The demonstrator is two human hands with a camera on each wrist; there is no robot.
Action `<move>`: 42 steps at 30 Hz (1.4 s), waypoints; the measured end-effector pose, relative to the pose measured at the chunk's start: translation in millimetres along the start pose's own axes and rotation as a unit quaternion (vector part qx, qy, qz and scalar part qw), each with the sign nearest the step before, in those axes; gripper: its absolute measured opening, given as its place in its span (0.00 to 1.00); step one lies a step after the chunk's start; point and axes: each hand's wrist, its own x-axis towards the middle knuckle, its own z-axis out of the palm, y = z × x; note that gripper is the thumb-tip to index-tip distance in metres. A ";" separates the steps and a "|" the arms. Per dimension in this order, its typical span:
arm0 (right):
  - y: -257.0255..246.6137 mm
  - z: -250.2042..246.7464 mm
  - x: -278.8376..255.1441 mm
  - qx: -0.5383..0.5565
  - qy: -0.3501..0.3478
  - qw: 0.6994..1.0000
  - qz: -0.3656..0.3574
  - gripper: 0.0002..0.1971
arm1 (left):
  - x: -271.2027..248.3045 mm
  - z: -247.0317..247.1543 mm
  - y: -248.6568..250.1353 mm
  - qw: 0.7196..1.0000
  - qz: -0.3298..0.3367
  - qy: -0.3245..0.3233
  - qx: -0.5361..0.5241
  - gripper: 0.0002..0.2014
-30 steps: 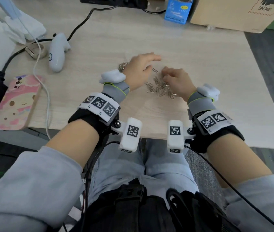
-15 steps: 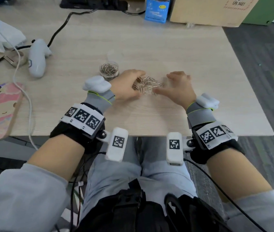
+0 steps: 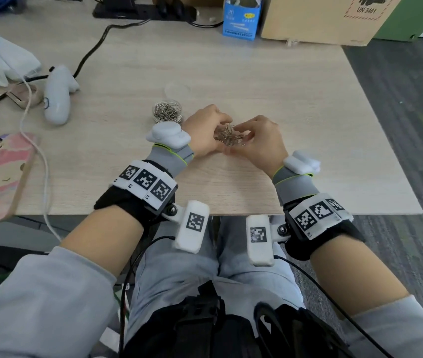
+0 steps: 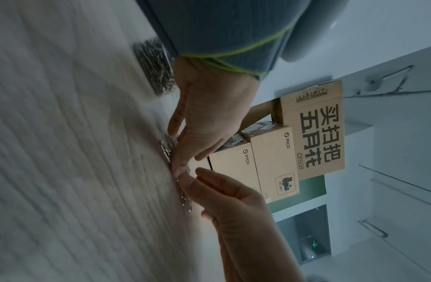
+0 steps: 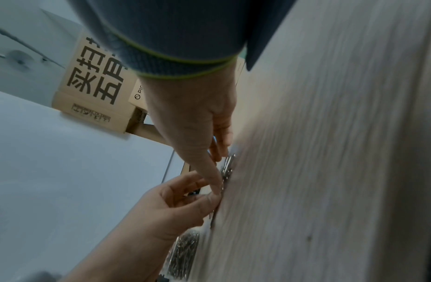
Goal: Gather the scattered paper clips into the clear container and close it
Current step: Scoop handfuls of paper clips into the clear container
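Compared with half a second ago, both hands are closer together: the left hand [image 3: 206, 130] and the right hand [image 3: 259, 140] now cup one tight heap of paper clips [image 3: 228, 136] between them, where the clips lay in a looser spread between the two hands before. The fingers of both hands are curled inward around the heap, and the thumbs meet on the side nearest the person; the wrist views show fingertips on the table [image 3: 295, 112] with clips beneath them, but whether the heap is lifted clear of the wood cannot be told. The clear container [image 3: 167, 111] stands open just beside the left wrist, already partly filled with clips. Its lid [image 3: 177, 89] lies on the table just beyond it, apart from it. Judgement: the sweep-together step appears complete, and the next step is to carry this heap to the container; closing is not yet possible while the lid lies aside.
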 end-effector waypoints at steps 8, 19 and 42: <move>9.8 -14.3 3.8 -0.006 -0.025 0.998 0.063 0.26 | 1.5 -2.2 0.0 0.999 -0.027 -0.028 -0.010 0.41; 6.1 -17.9 14.2 0.215 -0.039 0.959 0.183 0.07 | 21.5 -1.2 5.3 0.998 -0.025 0.023 -0.047 0.11; 16.2 -29.9 31.5 0.669 -0.058 0.667 0.321 0.13 | 40.9 -24.3 41.3 0.966 0.065 0.017 -0.249 0.10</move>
